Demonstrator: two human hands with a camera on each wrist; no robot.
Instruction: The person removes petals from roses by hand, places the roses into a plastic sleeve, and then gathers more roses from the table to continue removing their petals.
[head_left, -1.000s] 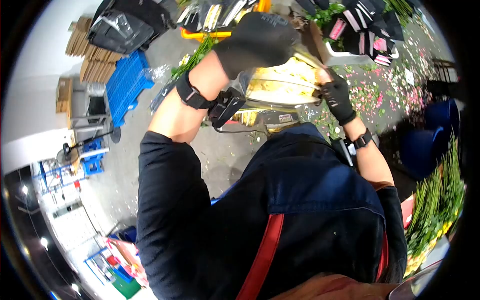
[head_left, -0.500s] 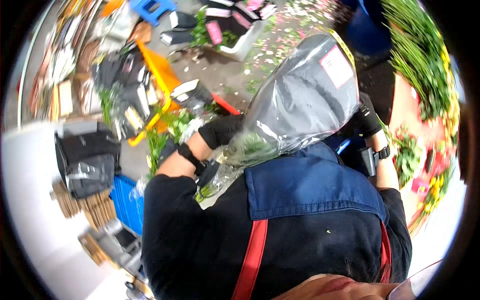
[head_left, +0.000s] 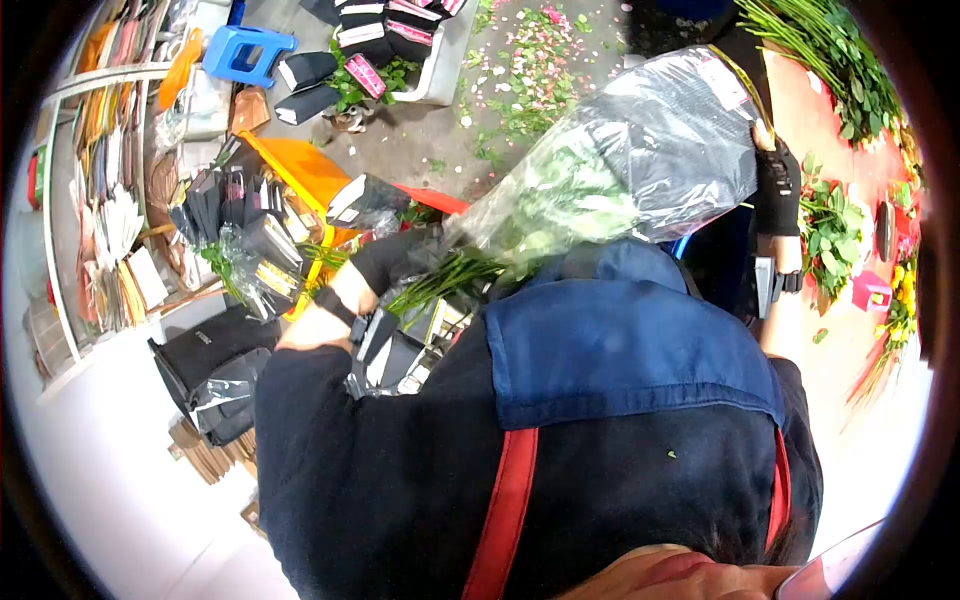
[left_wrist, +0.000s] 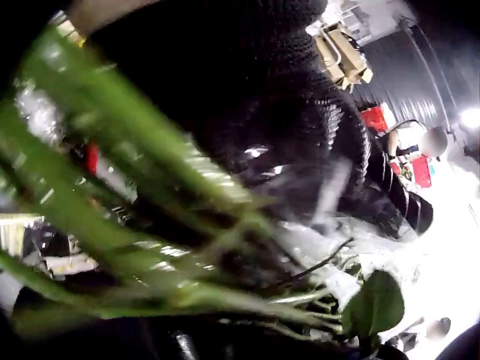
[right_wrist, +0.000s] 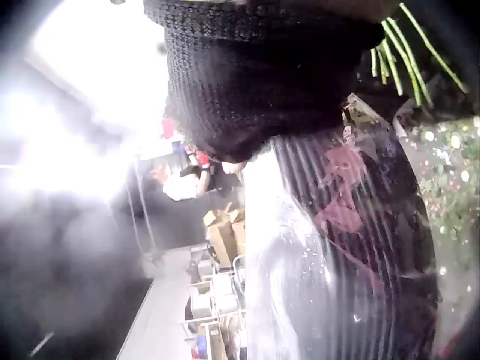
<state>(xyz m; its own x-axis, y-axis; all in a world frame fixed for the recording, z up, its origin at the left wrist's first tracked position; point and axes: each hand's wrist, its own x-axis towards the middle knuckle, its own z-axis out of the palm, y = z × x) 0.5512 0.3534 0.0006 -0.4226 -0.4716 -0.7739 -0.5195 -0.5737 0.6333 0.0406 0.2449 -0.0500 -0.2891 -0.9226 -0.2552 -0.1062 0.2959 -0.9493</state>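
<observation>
Head view shows your left hand (head_left: 393, 262) curled round the stem end (head_left: 445, 281) of the bouquet (head_left: 685, 135), right hand (head_left: 778, 190) pinching its rim (head_left: 746, 86); probably delicate, slippery, best held by stems.

Wrap (head_left: 685, 150) dark grey; stems (head_left: 445, 283) green; gloves (head_left: 778, 198) black; straps (head_left: 502, 510) red.

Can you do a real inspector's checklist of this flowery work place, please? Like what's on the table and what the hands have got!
Surface: red table at the person's right, bearing leafy stems.
Job's things: one wrapped bouquet, held tilted off the table; flower heads not visible.
Clutter: petals scattered on the floor; orange container and blue stool nearby.
Hands: left hand grips the stem end; right hand holds the wide end. Both gloved.
Cables: nothing seen.
Surroundings: cardboard boxes in the background.
</observation>
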